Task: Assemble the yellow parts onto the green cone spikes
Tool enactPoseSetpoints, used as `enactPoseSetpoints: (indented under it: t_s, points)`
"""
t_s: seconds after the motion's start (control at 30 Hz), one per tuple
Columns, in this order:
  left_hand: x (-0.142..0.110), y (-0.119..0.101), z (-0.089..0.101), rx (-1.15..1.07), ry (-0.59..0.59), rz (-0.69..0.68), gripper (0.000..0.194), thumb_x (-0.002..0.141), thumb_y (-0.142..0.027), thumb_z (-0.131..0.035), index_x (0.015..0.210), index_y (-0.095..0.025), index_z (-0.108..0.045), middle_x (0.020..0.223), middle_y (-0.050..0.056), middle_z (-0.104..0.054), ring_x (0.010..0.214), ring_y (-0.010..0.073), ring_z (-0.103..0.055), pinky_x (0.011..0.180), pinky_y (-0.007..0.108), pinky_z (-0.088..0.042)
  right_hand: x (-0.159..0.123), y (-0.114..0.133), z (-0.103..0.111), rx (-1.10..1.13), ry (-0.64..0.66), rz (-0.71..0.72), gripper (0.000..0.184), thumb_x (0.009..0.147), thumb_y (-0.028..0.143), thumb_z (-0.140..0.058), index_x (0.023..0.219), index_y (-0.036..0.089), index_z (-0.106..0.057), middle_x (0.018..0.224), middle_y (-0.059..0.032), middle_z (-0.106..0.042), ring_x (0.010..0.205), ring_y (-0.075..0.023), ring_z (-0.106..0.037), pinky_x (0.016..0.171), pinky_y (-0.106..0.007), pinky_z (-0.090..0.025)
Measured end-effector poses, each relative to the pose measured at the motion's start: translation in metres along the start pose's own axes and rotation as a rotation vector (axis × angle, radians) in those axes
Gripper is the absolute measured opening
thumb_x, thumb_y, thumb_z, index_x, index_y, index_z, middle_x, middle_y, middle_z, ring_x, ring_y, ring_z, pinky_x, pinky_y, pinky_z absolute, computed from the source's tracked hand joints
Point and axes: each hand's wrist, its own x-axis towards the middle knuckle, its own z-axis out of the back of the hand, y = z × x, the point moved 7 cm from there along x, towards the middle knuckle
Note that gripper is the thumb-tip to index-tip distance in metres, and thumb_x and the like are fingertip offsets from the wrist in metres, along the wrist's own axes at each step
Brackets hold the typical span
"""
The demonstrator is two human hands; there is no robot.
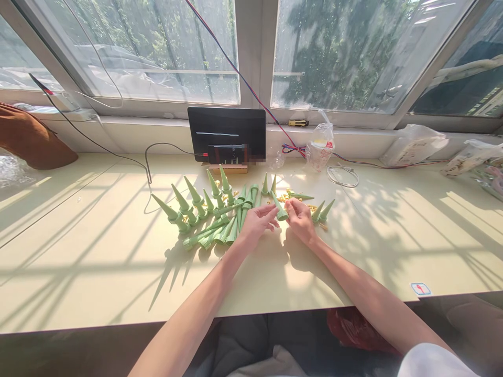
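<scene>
A green hollow cone spike (279, 210) is tilted between my hands, its wide end toward me. My left hand (259, 222) grips it from the left with thumb and fingertips, the other fingers loosely curled. At its right side my right hand (300, 218) is closed in a pinch near the wide end; what its fingertips hold is hidden. Small yellow pieces (283, 197) lie just behind my hands. Left of my left hand, several green spikes (214, 233) lie in a pile. Beyond them, several assembled green spikes (196, 195) stand with points up.
Two green cones (322, 211) stand right of my right hand, and two more cones (269, 184) stand behind. A black tablet (228, 128) with a phone leans by the window. Farther right are a bagged cup (320, 149), a coiled cable (343, 176) and plastic bags (414, 144).
</scene>
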Motion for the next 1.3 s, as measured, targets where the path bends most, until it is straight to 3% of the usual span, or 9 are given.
enactPoseSetpoints:
  t_s: [0.23, 0.53, 0.87, 1.13, 1.3]
  points:
    - [0.003, -0.001, 0.003, 0.046, 0.049, -0.062, 0.048, 0.070, -0.045, -0.080, 0.108, -0.017, -0.075, 0.082, 0.007, -0.072, 0.059, 0.0111, -0.060, 0.056, 0.026, -0.047, 0.000, 0.001, -0.001, -0.037, 0.007, 0.029, 0.038, 0.095, 0.052, -0.047, 0.071, 0.022, -0.046, 0.060, 0.0037, -0.035, 0.051, -0.0122, -0.034, 0.047, -0.026, -0.030]
    - [0.004, -0.007, 0.004, 0.152, -0.009, -0.168, 0.049, 0.068, -0.046, -0.080, 0.107, -0.017, -0.075, 0.088, 0.007, -0.071, 0.051, 0.0087, -0.055, 0.047, 0.025, -0.045, 0.001, 0.005, -0.001, -0.122, 0.021, 0.023, 0.039, 0.095, 0.048, -0.045, 0.066, 0.022, -0.044, 0.053, 0.0044, -0.037, 0.050, -0.0122, -0.035, 0.050, -0.027, -0.028]
    - [-0.001, -0.017, 0.003, 0.391, -0.101, -0.335, 0.025, 0.076, -0.034, -0.072, 0.096, -0.020, -0.079, 0.071, 0.003, -0.070, 0.046, 0.0107, -0.053, 0.047, 0.025, -0.045, 0.002, 0.002, -0.002, -0.151, 0.016, 0.009, 0.036, 0.095, 0.043, -0.045, 0.066, 0.022, -0.044, 0.053, 0.0045, -0.038, 0.050, -0.0125, -0.037, 0.050, -0.027, -0.027]
    - [-0.005, -0.022, -0.005, 0.554, -0.092, -0.542, 0.024, 0.085, -0.025, -0.062, 0.103, -0.025, -0.078, 0.083, 0.002, -0.070, 0.058, 0.0097, -0.055, 0.052, 0.021, -0.046, 0.002, 0.000, -0.002, -0.158, 0.003, -0.019, 0.032, 0.094, 0.040, -0.046, 0.067, 0.021, -0.048, 0.055, 0.0038, -0.042, 0.052, -0.0129, -0.039, 0.051, -0.027, -0.030]
    - [-0.005, -0.021, -0.006, 0.588, -0.086, -0.583, 0.025, 0.086, -0.023, -0.060, 0.105, -0.024, -0.076, 0.088, 0.003, -0.067, 0.064, 0.0100, -0.058, 0.052, 0.020, -0.048, 0.003, -0.001, -0.002, -0.155, -0.015, -0.027, 0.032, 0.093, 0.037, -0.045, 0.065, 0.022, -0.044, 0.057, 0.0035, -0.042, 0.052, -0.0131, -0.040, 0.052, -0.028, -0.031]
